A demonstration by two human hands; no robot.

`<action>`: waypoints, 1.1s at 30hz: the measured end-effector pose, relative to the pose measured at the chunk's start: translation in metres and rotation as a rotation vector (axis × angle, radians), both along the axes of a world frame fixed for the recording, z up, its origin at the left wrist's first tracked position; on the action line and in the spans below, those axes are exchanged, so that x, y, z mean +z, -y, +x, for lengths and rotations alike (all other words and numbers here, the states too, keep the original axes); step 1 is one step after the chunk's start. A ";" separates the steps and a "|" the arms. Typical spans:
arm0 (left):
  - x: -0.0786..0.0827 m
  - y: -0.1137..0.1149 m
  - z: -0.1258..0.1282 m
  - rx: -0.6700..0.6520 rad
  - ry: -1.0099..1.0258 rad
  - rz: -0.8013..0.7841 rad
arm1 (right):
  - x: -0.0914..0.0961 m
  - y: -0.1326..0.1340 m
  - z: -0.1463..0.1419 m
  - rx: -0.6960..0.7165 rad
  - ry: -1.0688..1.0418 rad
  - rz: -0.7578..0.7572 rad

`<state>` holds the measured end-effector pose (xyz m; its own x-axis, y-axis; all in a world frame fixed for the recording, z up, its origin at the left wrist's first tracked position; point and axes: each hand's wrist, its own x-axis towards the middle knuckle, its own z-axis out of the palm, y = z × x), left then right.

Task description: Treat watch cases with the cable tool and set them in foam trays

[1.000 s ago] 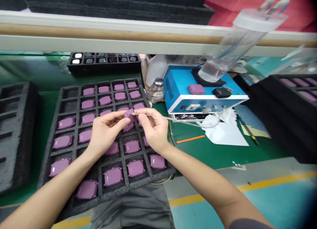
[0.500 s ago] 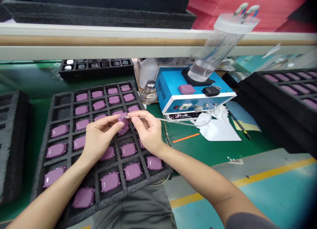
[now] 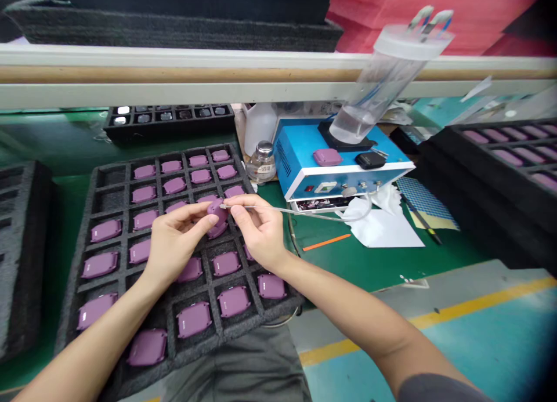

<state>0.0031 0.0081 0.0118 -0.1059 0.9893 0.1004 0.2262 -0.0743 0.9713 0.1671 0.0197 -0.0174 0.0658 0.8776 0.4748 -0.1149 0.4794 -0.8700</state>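
My left hand [image 3: 176, 239] pinches a small purple case [image 3: 216, 209] above a black foam tray [image 3: 108, 176]. The tray's cells hold several more purple cases [image 3: 192, 319]. My right hand [image 3: 257, 227] grips a thin metal-tipped tool [image 3: 243, 205] on a clear tube, its tip touching the held case. The tube runs right toward a blue box unit [image 3: 304, 158].
A purple case and a black one lie on the blue unit, beside a tilted clear cylinder [image 3: 383, 83]. A glass bottle [image 3: 261, 162] stands by the tray. White paper [image 3: 383, 228] lies right of it. More foam trays sit at the far left, back [image 3: 167, 118] and right [image 3: 500, 176].
Between the oldest frame and half a second ago the view swung so everything slid left and down. Both hands keep the same hold, the tool tip staying on the case.
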 end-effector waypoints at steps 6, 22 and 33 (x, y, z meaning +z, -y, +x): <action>0.000 0.001 -0.001 0.004 -0.014 0.003 | 0.001 0.001 0.000 0.007 -0.001 -0.005; -0.002 0.000 -0.003 -0.001 -0.027 0.001 | 0.000 0.001 0.000 0.010 -0.004 -0.010; -0.002 -0.001 -0.003 -0.007 -0.038 0.005 | 0.000 0.000 0.000 -0.002 0.011 0.000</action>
<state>-0.0002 0.0088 0.0095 -0.0955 0.9894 0.1096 0.2621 -0.0812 0.9616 0.1671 0.0197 -0.0169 0.0621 0.8775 0.4756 -0.1043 0.4796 -0.8713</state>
